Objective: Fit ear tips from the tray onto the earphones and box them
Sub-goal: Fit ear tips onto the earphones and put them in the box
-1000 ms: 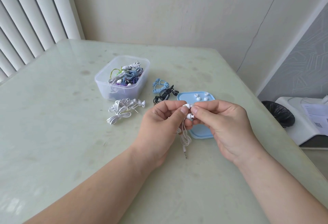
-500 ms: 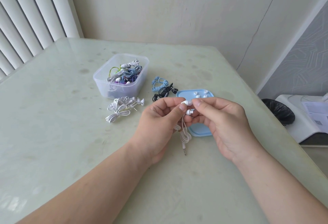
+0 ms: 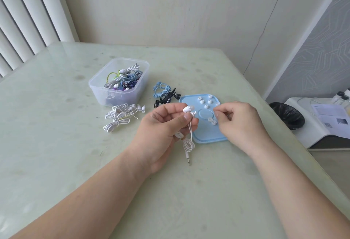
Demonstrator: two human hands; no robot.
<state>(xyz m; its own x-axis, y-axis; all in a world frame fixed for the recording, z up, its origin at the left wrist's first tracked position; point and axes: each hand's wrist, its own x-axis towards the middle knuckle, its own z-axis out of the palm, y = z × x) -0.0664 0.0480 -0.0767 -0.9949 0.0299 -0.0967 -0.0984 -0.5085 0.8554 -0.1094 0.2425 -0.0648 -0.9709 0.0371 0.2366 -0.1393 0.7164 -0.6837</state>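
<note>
My left hand grips a pair of white earphones with both buds sticking out above the fingers. The upper bud wears a tip, and the cable and jack hang below the hand. My right hand hovers over the light blue tray, apart from the buds. Its thumb and forefinger are loosely curled, with nothing visible between them. Several white ear tips lie at the tray's far end, and two more ear tips lie just left of my right thumb.
A clear plastic box with tangled earphones stands far left. In front of it lies a white earphone bundle. Blue coiled earphones and black earphones lie beside the tray. Past the table's right edge are a black bin and a white device.
My right hand let go of the bud and moved right, over the tray. My left hand kept hold of the earphones, whose buds now show uncovered.
</note>
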